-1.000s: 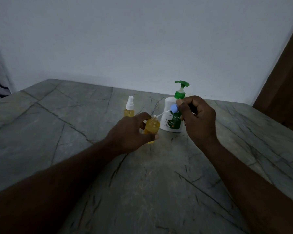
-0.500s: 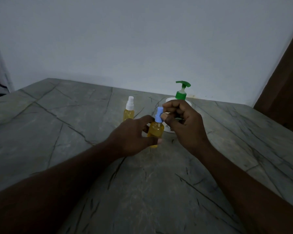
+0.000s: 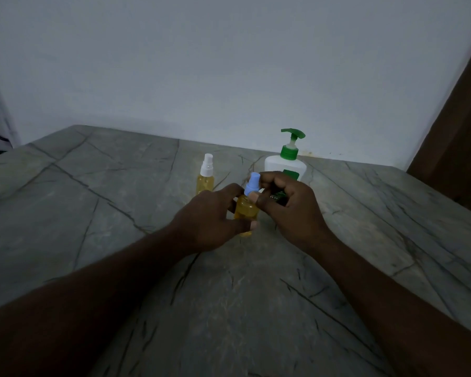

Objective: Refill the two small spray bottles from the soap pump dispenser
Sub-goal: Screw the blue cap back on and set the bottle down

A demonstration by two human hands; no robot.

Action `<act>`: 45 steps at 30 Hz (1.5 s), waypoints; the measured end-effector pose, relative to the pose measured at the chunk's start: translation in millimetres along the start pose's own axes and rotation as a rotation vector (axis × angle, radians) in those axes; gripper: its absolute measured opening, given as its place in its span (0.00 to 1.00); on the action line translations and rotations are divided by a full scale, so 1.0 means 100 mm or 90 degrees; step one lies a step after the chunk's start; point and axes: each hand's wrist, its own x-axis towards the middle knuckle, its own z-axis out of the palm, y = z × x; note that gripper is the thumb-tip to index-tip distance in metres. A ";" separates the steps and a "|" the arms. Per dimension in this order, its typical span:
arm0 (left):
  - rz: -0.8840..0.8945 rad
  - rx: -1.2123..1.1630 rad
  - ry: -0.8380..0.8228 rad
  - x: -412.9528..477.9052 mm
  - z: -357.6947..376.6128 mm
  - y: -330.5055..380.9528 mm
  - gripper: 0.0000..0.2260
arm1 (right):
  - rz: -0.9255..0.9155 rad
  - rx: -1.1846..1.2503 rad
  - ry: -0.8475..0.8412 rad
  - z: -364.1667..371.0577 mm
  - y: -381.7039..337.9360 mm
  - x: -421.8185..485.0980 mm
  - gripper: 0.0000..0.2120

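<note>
**Two hands on a small spray bottle in front of a soap dispenser**

Two bare hands meet at the middle of a grey, dark-veined stone bench, seen from above and behind by a camera on the person's head. The light is dim.

A white soap pump dispenser with a green pump head stands upright near the far edge of the bench, close to a plain pale wall. Just in front of it, on the near side and a little to its left, is a small spray bottle filled with amber-yellow liquid. The left hand wraps around the body of this bottle from its left side, fingers and thumb curled round it. The right hand comes in from the dispenser's side and pinches the bottle's light blue spray cap between thumb and curled fingers. The cap sits on the bottle's neck, and the bottle leans slightly. The right hand covers the lower part of the dispenser's label.

A second small spray bottle, also holding yellow liquid and topped with a white cap, stands upright to the left of the dispenser, apart from both hands.

To the dispenser's right, a dark brown panel rises beyond the end of the bench.
</note>
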 end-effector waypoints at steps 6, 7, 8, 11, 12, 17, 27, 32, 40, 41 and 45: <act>-0.011 -0.003 -0.002 0.01 0.00 0.00 0.24 | 0.028 0.089 -0.039 -0.03 0.02 0.00 0.24; -0.011 -0.012 -0.003 0.01 0.00 0.00 0.24 | 0.033 0.119 -0.054 -0.04 0.04 0.01 0.25; -0.010 -0.020 -0.002 0.01 0.00 0.00 0.24 | 0.037 0.144 -0.067 -0.04 0.05 0.01 0.25; -0.020 -0.031 0.004 0.02 0.01 0.01 0.23 | 0.040 0.169 -0.067 -0.05 0.05 0.01 0.25; -0.026 -0.032 0.005 0.02 0.01 0.01 0.23 | 0.042 0.164 -0.049 -0.06 0.05 0.01 0.24; -0.046 -0.041 0.011 0.03 0.02 0.01 0.23 | 0.038 0.131 0.023 -0.13 0.09 0.00 0.18; -0.049 -0.042 0.021 0.03 0.02 0.00 0.23 | 0.018 0.143 -0.010 -0.06 0.03 -0.01 0.20; -0.059 -0.038 0.025 0.03 0.04 0.00 0.23 | 0.023 0.117 0.032 -0.14 0.06 -0.03 0.11; -0.067 -0.039 0.041 0.04 0.04 -0.02 0.22 | 0.026 0.151 -0.040 -0.02 0.00 -0.02 0.19; -0.071 -0.040 0.041 0.05 0.04 -0.01 0.22 | 0.028 0.141 -0.013 -0.04 0.00 -0.02 0.17; -0.091 -0.051 0.030 0.06 0.04 -0.01 0.23 | 0.042 0.118 0.060 -0.13 0.07 -0.02 0.09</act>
